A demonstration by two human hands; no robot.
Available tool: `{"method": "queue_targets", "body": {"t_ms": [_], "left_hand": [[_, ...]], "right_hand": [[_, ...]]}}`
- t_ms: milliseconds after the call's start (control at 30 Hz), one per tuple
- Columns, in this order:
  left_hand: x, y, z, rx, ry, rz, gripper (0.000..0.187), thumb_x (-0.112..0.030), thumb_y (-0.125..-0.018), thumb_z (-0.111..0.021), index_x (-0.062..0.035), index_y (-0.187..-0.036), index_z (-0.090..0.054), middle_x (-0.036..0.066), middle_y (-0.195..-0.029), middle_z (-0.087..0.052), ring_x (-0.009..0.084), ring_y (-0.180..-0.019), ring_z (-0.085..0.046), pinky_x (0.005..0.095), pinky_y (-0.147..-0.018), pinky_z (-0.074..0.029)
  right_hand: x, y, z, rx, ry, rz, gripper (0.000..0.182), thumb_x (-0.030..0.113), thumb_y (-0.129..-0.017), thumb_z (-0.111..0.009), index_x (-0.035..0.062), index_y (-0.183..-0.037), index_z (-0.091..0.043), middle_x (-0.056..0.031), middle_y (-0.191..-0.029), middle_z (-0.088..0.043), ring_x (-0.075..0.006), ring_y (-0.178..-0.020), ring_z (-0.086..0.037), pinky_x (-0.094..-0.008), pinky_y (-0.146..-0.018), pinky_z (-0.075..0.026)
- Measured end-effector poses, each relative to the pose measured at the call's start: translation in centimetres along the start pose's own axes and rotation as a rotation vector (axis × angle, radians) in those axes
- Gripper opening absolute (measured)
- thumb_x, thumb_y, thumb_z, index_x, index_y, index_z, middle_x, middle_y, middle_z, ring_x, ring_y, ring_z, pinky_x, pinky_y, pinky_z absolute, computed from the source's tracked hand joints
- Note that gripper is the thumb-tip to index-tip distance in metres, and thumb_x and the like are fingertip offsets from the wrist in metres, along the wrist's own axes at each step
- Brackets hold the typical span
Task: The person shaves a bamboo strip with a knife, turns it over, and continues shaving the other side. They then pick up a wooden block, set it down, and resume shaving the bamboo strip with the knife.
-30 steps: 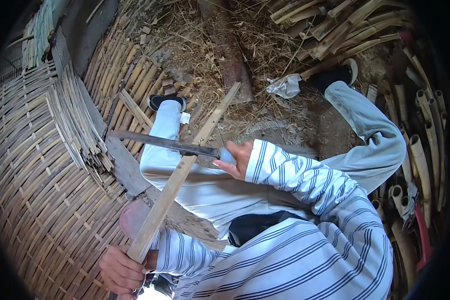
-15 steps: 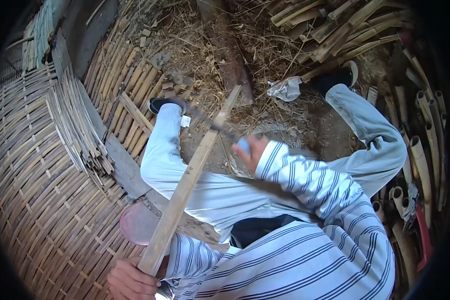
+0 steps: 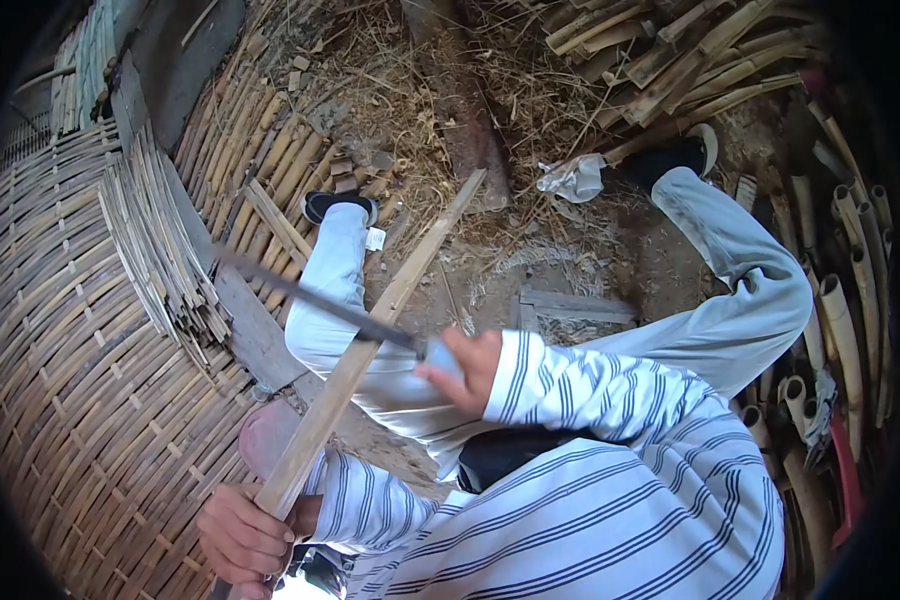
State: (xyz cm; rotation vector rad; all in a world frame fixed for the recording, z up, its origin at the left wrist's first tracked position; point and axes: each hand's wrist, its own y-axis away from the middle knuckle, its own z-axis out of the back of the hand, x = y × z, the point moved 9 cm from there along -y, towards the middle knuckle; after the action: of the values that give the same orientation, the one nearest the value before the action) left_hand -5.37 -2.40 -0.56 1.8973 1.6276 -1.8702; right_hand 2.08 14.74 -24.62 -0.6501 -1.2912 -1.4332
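Near the lower left, my left hand [image 3: 245, 535] is wrapped round the lower end of a long bamboo strip [image 3: 320, 415]. The strip slants up and away, and its far tip overlaps the end of a brown log [image 3: 470, 130] on the ground. Closed round the pale blue handle of a long knife is my right hand [image 3: 470, 368], slightly blurred. The dark blade of the knife [image 3: 300, 293] lies across the strip about midway along and points to the left, over my left lower leg.
A woven bamboo panel [image 3: 80, 370] fills the left side, with a bundle of thin strips [image 3: 165, 250] on it. Split bamboo [image 3: 690, 60] is piled at upper right; bamboo tubes [image 3: 845, 300] and a red handle [image 3: 848, 480] lie along the right. A crumpled white wrapper [image 3: 573, 180] sits between my feet.
My right hand has brought the knife down along the bamboo strip towards me and to the left. My left hand, still gripping the strip, has shifted slightly left.
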Motion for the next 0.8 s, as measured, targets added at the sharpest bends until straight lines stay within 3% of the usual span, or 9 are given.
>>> {"method": "queue_targets", "body": {"t_ms": [133, 233, 267, 333, 467, 633, 667, 733, 800], "left_hand": [[1.6, -1.2, -3.3, 0.189, 0.142, 0.002, 0.033, -0.017, -0.074, -0.069, -0.0125, -0.049, -0.048, -0.004, -0.041, -0.051, 0.0053, -0.032, -0.046, 0.0202, -0.035, -0.046], [2.7, -2.1, -5.5, 0.302, 0.159, 0.053, 0.033, -0.017, -0.077, -0.065, -0.0124, -0.051, -0.044, -0.005, -0.039, -0.046, 0.005, -0.03, -0.045, 0.0188, -0.034, -0.046], [2.8, -2.5, -6.2, 0.384, 0.101, 0.136, 0.027, -0.015, -0.077, -0.061, -0.0106, -0.054, -0.048, -0.001, -0.044, -0.05, 0.0087, -0.035, -0.049, 0.0229, -0.037, -0.048], [3.3, -3.5, -6.3, 0.561, 0.003, 0.315, 0.019, -0.011, -0.078, -0.053, -0.007, -0.059, -0.055, 0.006, -0.055, -0.059, 0.0159, -0.045, -0.058, 0.0311, -0.044, -0.051], [3.5, -3.6, -5.1, 0.576, 0.118, 0.268, 0.019, -0.013, -0.078, -0.054, -0.0067, -0.06, -0.056, 0.007, -0.055, -0.059, 0.017, -0.045, -0.059, 0.0321, -0.046, -0.052], [3.3, -3.8, -4.8, 0.56, 0.097, 0.287, 0.017, -0.011, -0.078, -0.054, -0.0056, -0.062, -0.057, 0.008, -0.057, -0.06, 0.0183, -0.048, -0.061, 0.0327, -0.048, -0.053], [3.2, -3.9, -3.7, 0.527, 0.084, 0.262, 0.017, -0.011, -0.078, -0.053, -0.0055, -0.062, -0.057, 0.009, -0.059, -0.061, 0.0183, -0.049, -0.061, 0.0327, -0.049, -0.053], [2.2, -3.0, -1.8, 0.405, 0.044, 0.25, 0.018, -0.011, -0.079, -0.053, -0.0052, -0.063, -0.058, 0.01, -0.061, -0.063, 0.0182, -0.052, -0.063, 0.0328, -0.05, -0.054], [4.0, -4.4, -3.2, 0.632, 0.314, 0.228, 0.021, -0.011, -0.08, -0.052, -0.0058, -0.06, -0.057, 0.009, -0.058, -0.062, 0.0167, -0.049, -0.062, 0.0315, -0.047, -0.053]], "right_hand": [[3.7, 2.8, 1.3, 0.016, 0.045, 0.302, 0.036, 0.04, -0.083, -0.064, 0.0063, -0.08, -0.053, -0.0127, -0.051, -0.053, -0.0322, -0.042, -0.056, -0.04, -0.041, -0.048], [-6.4, 0.0, 0.5, -0.006, 0.079, -0.08, 0.035, 0.042, -0.088, -0.057, 0.0077, -0.089, -0.059, -0.0161, -0.059, -0.057, -0.0328, -0.05, -0.06, -0.0405, -0.046, -0.05], [-9.4, -1.0, 0.0, -0.127, 0.385, 0.039, 0.037, 0.043, -0.089, -0.053, 0.0066, -0.089, -0.059, -0.0177, -0.06, -0.058, -0.035, -0.051, -0.06, -0.0424, -0.047, -0.05], [-12.7, -0.9, 1.5, -0.195, 0.165, -0.38, 0.04, 0.043, -0.091, -0.05, 0.0047, -0.092, -0.06, -0.0225, -0.063, -0.06, -0.0403, -0.057, -0.061, -0.0474, -0.051, -0.051], [-5.6, -0.1, 0.8, 0.014, 0.127, -0.054, 0.043, 0.047, -0.087, -0.055, 0.0046, -0.087, -0.055, -0.0195, -0.053, -0.057, -0.0407, -0.051, -0.06, -0.0476, -0.051, -0.052], [-21.4, -6.3, 0.8, -0.168, 0.192, -0.528, 0.056, 0.055, -0.091, -0.042, 0.003, -0.091, -0.062, -0.019, -0.064, -0.064, -0.0374, -0.062, -0.064, -0.0473, -0.059, -0.052], [-19.7, -6.0, 1.4, -0.246, 0.117, -0.473, 0.056, 0.054, -0.091, -0.042, 0.002, -0.092, -0.062, -0.0231, -0.068, -0.063, -0.0393, -0.065, -0.064, -0.0485, -0.061, -0.051], [-15.9, -4.7, 1.3, -0.05, 0.195, -0.466, 0.053, 0.052, -0.091, -0.044, 0.0018, -0.088, -0.061, -0.0234, -0.066, -0.062, -0.0402, -0.065, -0.063, -0.048, -0.061, -0.051], [-14.3, -4.6, 1.2, -0.023, 0.127, -0.375, 0.05, 0.05, -0.091, -0.045, 0.003, -0.086, -0.06, -0.0226, -0.063, -0.061, -0.0405, -0.064, -0.063, -0.0476, -0.059, -0.051]]}}
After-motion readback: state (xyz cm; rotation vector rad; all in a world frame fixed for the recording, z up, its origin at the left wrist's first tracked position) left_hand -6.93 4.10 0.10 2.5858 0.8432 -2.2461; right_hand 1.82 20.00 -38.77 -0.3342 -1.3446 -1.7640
